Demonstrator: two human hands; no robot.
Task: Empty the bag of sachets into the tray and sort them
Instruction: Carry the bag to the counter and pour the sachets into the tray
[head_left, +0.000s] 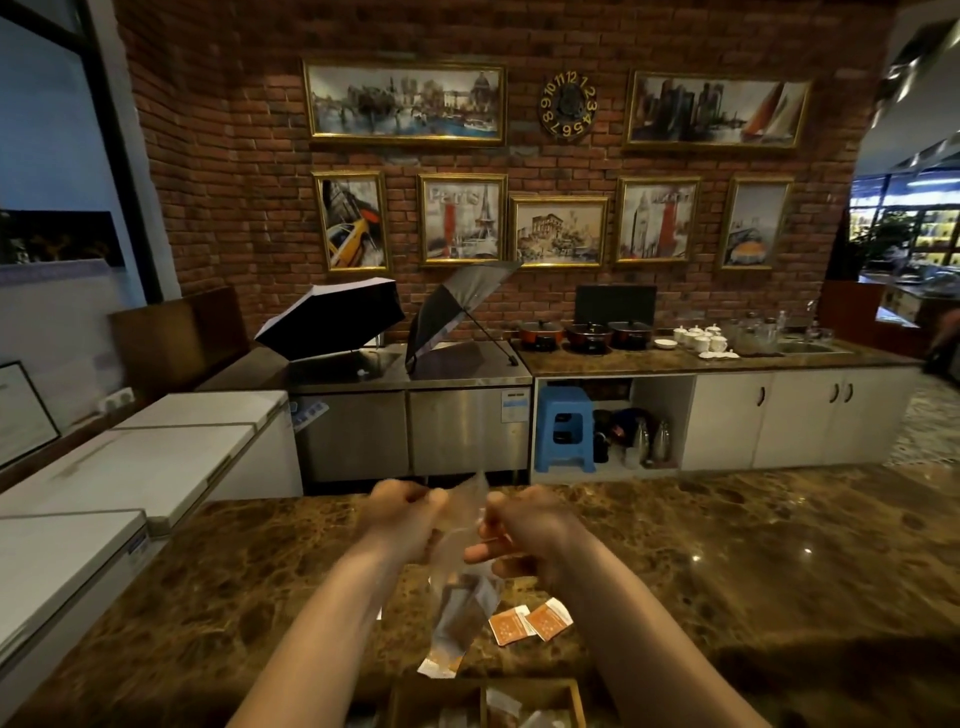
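Clear bag (460, 551) pinched by left hand (400, 512) and right hand (524, 525); two orange sachets (532, 621) on counter (727, 571).

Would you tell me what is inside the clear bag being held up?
The clear bag, gripped by the left hand and right hand, holds sachets bunched low; blur and overlap hide their count.

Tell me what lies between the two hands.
Head view: the clear bag, pinched at its top by the left hand and right hand, sachets hanging inside.
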